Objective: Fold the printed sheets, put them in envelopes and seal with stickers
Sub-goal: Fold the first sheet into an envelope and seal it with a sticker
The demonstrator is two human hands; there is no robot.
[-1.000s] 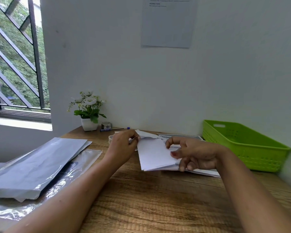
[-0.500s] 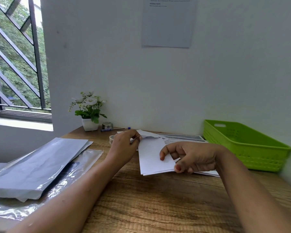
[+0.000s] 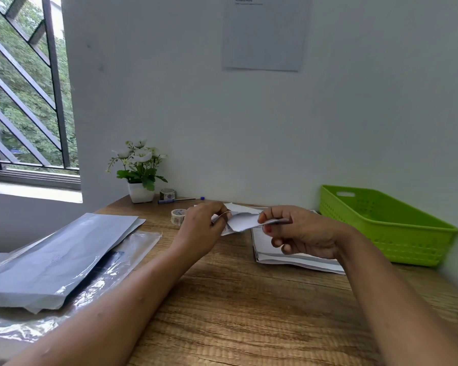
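folded sheet (image 3: 242, 221) hangs between both hands above the wooden desk (image 3: 249, 299). left hand (image 3: 200, 229) pinches its left edge, right hand (image 3: 299, 233) pinches its right end, fingers closed on paper. light, limp, easily creased; probably best gripped at the edges, beside the fold, with the envelope mouth held wide.

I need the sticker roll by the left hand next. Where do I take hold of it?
The sticker roll stands on its edge on the desk, just left of the left hand, with nothing touching it. Probably best to come down from above and pinch the top of the ring, thumb through the open core and fingers on the outer band.
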